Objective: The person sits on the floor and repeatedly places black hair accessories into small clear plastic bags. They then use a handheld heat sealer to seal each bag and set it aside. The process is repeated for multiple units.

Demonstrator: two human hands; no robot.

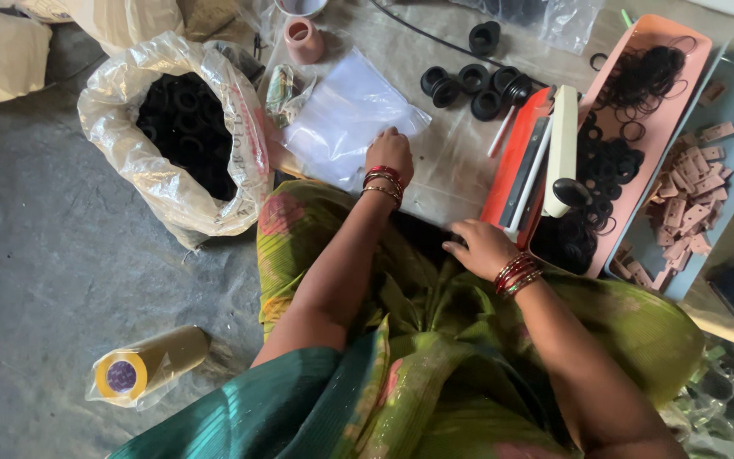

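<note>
- The left hand [390, 153], at centre frame, rests palm-down on a stack of clear plastic bags [346, 115]; the fingers lie curled against the film at its lower right corner, pressing rather than pinching.
- The right hand [482, 248], lower centre, lies near the lap with fingers loosely bent; whether it grips anything cannot be told.
- Location: the clear plastic bags lie flat on the work surface [452, 161], upper centre of the frame, just left of a cluster of black rubber rings [469, 83].
- Appearance: thin, translucent, whitish film, rectangular, slightly wrinkled, edges roughly aligned.
- Handling, by judgement: very light, limp and slippery; sheets are likely to cling together or slide apart. Best taken at a corner or open edge with a fingertip pinch, the stack held down meanwhile.
- Surroundings: a large plastic sack of black parts [182, 127] at upper left; a red and white heat sealer [537, 166] right of centre; a pink tray [639, 161] of thin black rings at upper right.
</note>
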